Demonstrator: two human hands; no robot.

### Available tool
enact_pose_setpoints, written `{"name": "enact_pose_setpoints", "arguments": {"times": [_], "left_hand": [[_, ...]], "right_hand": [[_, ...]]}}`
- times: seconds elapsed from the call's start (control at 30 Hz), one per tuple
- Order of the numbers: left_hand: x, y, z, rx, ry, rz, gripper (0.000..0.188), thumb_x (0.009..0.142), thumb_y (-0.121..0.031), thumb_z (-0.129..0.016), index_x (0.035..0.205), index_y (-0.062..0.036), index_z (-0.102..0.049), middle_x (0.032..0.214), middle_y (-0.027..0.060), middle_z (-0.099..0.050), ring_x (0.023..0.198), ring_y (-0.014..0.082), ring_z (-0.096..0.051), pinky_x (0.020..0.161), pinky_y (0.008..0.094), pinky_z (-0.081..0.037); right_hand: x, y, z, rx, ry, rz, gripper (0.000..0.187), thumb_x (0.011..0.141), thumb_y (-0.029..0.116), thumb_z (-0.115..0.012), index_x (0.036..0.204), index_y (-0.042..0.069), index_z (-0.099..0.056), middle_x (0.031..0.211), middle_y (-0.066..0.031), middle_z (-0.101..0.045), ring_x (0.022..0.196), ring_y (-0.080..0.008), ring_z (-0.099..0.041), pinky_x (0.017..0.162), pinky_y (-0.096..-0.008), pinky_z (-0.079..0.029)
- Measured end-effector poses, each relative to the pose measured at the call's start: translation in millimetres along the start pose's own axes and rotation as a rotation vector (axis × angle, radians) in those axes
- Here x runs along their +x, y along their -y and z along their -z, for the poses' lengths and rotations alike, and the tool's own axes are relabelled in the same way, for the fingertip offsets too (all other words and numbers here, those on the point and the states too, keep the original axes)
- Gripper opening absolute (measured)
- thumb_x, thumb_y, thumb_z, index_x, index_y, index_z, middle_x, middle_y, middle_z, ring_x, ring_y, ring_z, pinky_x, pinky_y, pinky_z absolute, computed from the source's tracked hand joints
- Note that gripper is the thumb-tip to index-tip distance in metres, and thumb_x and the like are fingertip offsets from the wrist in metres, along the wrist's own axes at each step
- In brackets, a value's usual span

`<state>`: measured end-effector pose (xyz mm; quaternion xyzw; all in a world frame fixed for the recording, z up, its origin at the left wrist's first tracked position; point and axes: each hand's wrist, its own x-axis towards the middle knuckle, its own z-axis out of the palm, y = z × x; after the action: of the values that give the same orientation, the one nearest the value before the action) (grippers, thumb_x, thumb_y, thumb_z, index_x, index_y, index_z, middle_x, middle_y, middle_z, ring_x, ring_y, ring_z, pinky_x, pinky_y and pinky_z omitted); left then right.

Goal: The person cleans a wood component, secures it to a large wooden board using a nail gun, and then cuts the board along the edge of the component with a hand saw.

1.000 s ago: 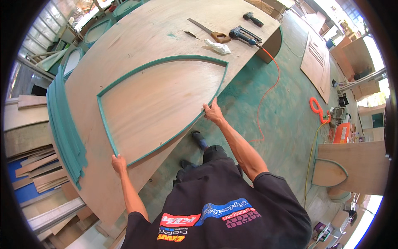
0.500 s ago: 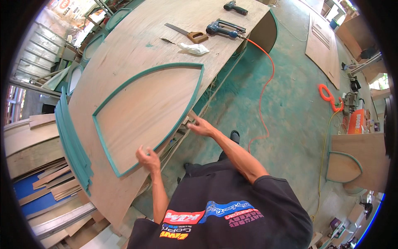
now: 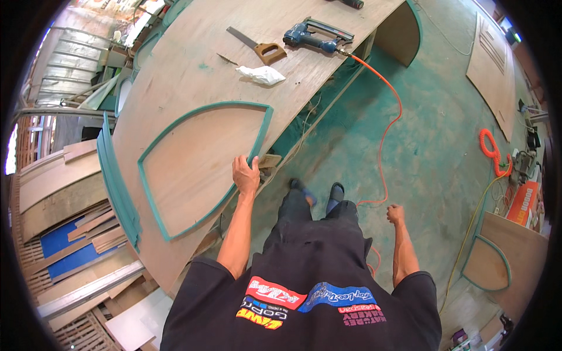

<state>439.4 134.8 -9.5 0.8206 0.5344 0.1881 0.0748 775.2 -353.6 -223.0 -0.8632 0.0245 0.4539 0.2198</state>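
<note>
My left hand [image 3: 246, 174] is closed over the right-hand edge of a wooden panel [image 3: 196, 169], its fingers curled on the green rim. The panel has curved sides and lies on a large plywood-topped table [image 3: 181, 76]. My right hand [image 3: 396, 214] hangs away from the table, over the green-stained floor, curled into a fist with nothing visible in it. Beyond the panel lie a wooden-handled handsaw [image 3: 257, 47], a crumpled white plastic bag [image 3: 261, 75] and a blue nail gun [image 3: 318, 38].
An orange air hose [image 3: 400, 96] runs from the nail gun down to the floor near my feet. Long green strips [image 3: 121, 193] are stacked at the table's left edge. Wood offcuts [image 3: 88, 231] lie further left. A coiled orange hose [image 3: 490, 151] and another curved panel [image 3: 487, 263] are at right.
My left hand has moved up along the panel and taken hold of its rim. My right hand has left the table edge and swung out to the right. My view has shifted.
</note>
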Motion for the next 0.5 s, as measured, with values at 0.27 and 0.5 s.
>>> {"name": "enact_pose_setpoints", "arguments": {"times": [0.27, 0.5], "left_hand": [[3.6, -11.9, -3.7, 0.004, -0.027, 0.012, 0.027, 0.088, -0.022, -0.075, 0.089, -0.0027, -0.056, 0.091, 0.013, -0.057, 0.089, 0.0363, -0.058, 0.075, 0.0481, -0.047], [11.2, -4.9, 13.9, -0.094, 0.029, 0.14, 0.03, 0.081, -0.02, -0.08, 0.083, -0.0025, -0.056, 0.085, 0.0125, -0.057, 0.085, 0.0361, -0.058, 0.072, 0.0475, -0.046]], "right_hand": [[10.2, 44.1, -20.8, 0.056, 0.12, -0.026, 0.02, 0.096, 0.021, -0.06, 0.103, 0.004, -0.07, 0.07, -0.0072, -0.064, 0.052, -0.0152, -0.059, 0.042, -0.0314, -0.046], [-16.0, 206.9, -82.6, -0.21, 0.247, 0.433, 0.035, 0.091, 0.028, -0.065, 0.106, -0.002, -0.075, 0.097, -0.0172, -0.077, 0.087, -0.0296, -0.073, 0.083, -0.0393, -0.056]]}}
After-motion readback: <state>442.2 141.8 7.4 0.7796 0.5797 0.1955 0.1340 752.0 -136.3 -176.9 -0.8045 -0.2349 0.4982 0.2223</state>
